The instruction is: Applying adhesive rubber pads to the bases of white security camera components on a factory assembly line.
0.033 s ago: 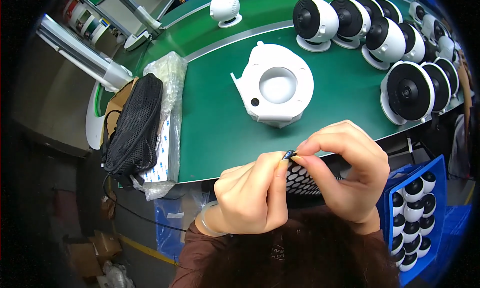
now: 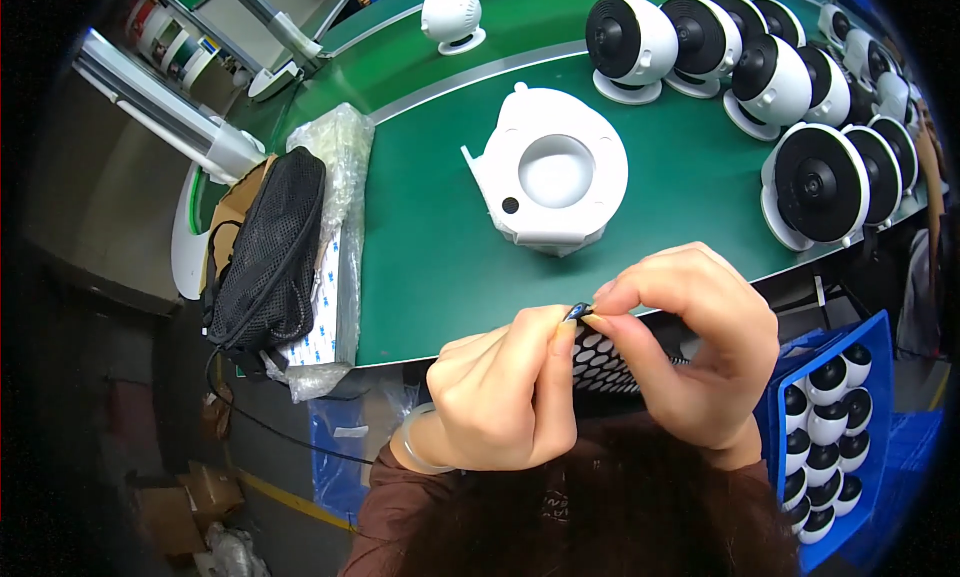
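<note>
My left hand [image 2: 505, 387] is closed, pinching a small dark, glossy piece [image 2: 577, 312] between thumb and forefinger. From the other side, the thumb and forefinger of my right hand [image 2: 695, 332] close on the same piece. It is too small and too covered by fingertips to name its kind. Just beyond my hands a white plastic fixture [image 2: 600, 142] sits on the green work table [image 2: 420, 277]. A round, bowl-like hollow is in its middle, and a black round spot [image 2: 510, 205] shows at its lower left.
White camera-like devices with black round faces [image 2: 820, 185] stand in several rows at the right. Another white device [image 2: 450, 19] stands at the back. A black mesh bag [image 2: 268, 247] lies left beside bubble wrap [image 2: 340, 142]. A blue bin [image 2: 778, 447] of black-and-white balls is at the lower right.
</note>
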